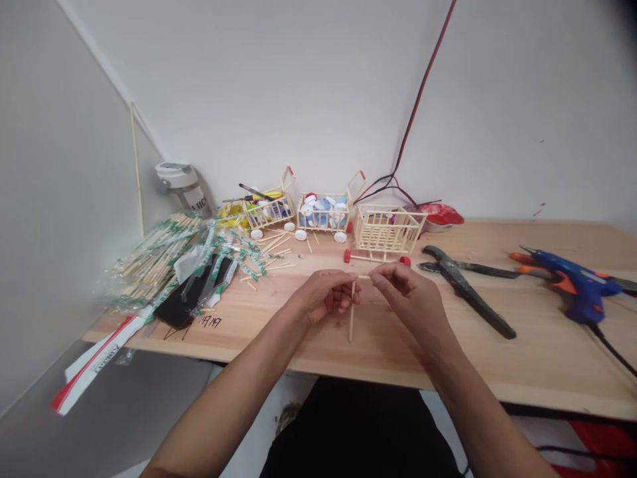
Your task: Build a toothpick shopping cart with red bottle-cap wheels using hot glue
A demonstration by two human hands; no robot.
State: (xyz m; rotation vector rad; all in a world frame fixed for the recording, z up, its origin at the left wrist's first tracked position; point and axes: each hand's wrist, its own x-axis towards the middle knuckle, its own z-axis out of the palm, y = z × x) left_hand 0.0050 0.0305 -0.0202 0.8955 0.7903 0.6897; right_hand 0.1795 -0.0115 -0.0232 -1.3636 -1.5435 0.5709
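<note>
Over the front of the table, my left hand [326, 295] is closed around a thin wooden stick [352, 323] that points down toward me. My right hand [414, 299] pinches the end of a short stick piece [365, 277] lying crosswise. This piece meets the top of the longer stick at about a right angle; I cannot tell whether they are joined. Just beyond my hands stands a small stick-built cart [385, 229] with red wheels and an open slatted basket.
Two stick carts, one with bottle caps [322, 214] and one with pens [269, 211], stand at the back. Wrapped chopsticks [159, 255] pile up left, before a tumbler [184, 189]. Pliers [462, 285] and a blue glue gun [580, 282] with its cord lie right.
</note>
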